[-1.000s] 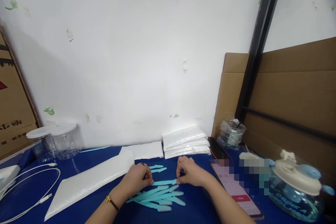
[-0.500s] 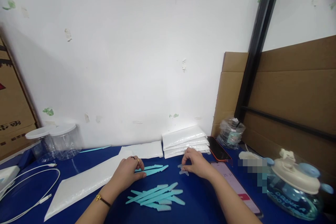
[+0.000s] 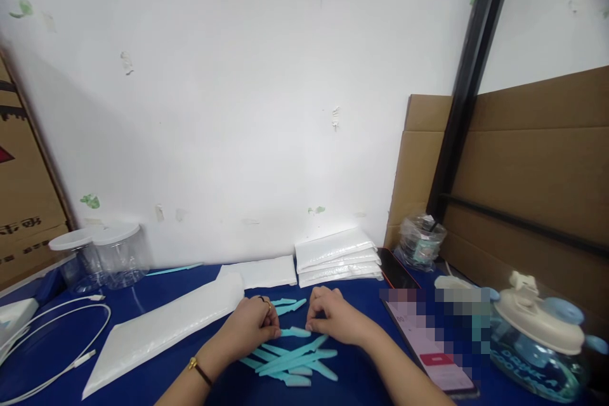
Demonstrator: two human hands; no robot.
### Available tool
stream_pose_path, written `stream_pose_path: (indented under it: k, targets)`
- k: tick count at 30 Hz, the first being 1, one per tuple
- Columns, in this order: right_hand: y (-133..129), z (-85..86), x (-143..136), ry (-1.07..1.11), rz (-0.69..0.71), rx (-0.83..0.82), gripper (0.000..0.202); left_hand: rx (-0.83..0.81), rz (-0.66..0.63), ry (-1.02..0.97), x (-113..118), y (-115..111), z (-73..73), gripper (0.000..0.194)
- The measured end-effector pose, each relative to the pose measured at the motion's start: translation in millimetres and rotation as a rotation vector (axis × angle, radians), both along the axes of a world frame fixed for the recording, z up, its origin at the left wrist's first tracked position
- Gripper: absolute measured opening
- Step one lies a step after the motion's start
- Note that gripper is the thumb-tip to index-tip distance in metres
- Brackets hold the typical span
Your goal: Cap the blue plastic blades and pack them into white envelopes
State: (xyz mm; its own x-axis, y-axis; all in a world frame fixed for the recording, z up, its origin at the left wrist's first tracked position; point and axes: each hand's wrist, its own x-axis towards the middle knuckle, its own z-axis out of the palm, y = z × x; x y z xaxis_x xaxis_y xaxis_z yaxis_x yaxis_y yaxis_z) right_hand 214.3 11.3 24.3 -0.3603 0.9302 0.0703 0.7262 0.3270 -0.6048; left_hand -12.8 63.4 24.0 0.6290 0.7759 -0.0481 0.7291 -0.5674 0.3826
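Note:
My left hand (image 3: 254,323) is closed in a pinch on one turquoise eyebrow razor (image 3: 292,332), held just above the others. The thumb and fingers of my right hand (image 3: 330,316) are closed at the razor's right end, where a pale section shows. Below both hands lies a crossed pile of turquoise eyebrow razors (image 3: 295,358), several with pale, translucent ends. Two more razors (image 3: 290,307) lie side by side behind the held one, partly hidden by my left hand.
A long white padded mailer (image 3: 162,336) lies at left, with stacked white mailers (image 3: 337,257) along the wall. Lidded clear jars (image 3: 118,257) and a white cable (image 3: 102,336) are farther left. Phones (image 3: 428,355) and a water bottle (image 3: 537,336) stand to the right.
My left hand has moved right and nearer, now with a razor from the pile in it. My right hand has moved left from small translucent pieces to the razor's end.

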Motion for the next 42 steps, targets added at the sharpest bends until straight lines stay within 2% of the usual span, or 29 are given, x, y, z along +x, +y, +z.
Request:
stream_pose_path:
  k: [3,7,12,15,17,19,21,24,27,30,38,40,42]
  targets:
    - [-1,2.4,-2,-0.004,-0.003,0.018,0.019,0.037,0.019,0.010,3,2,0.9,0.018]
    - [3,-1.0,1,-0.032,-0.033,0.091,0.013,0.064,0.032,-0.042,7,1,4.7,0.017]
    - [13,-7.8,32,-0.048,-0.173,0.122,0.012,0.140,0.123,0.017,0,7,5.9,0.014]
    - [13,-4.7,47,-0.065,-0.279,0.138,0.009,0.147,0.161,0.023,-6,11,4.0,0.012]
    - [9,-0.2,46,-0.068,-0.249,0.161,0.012,0.171,0.180,-0.005,-8,11,3.7,0.012]
    - [3,3.2,40,-0.075,-0.128,0.144,0.014,0.180,0.173,-0.044,-6,7,4.6,0.014]
    - [-1,3.4,30,-0.114,-0.003,0.093,0.019,0.147,0.126,-0.070,-3,0,5.9,0.017]
    - [-4,-1.1,18,-0.172,0.074,0.048,0.021,0.079,0.028,-0.075,5,-13,6.4,0.022]
    - [-3,-5.3,13,-0.155,0.069,0.050,0.016,0.047,-0.021,-0.039,11,-20,5.5,0.020]
    - [1,-5.9,16,-0.119,0.037,0.085,0.015,0.060,-0.019,-0.016,13,-16,5.8,0.015]
    - [7,-0.9,43,-0.115,-0.200,0.164,0.011,0.165,0.196,0.047,-13,11,10.2,0.015]
    - [2,1.9,41,-0.096,-0.152,0.138,0.013,0.174,0.204,0.034,-14,9,11.7,0.022]
    - [-3,3.4,35,-0.099,-0.025,0.078,0.015,0.169,0.174,-0.022,-11,2,13.4,0.023]
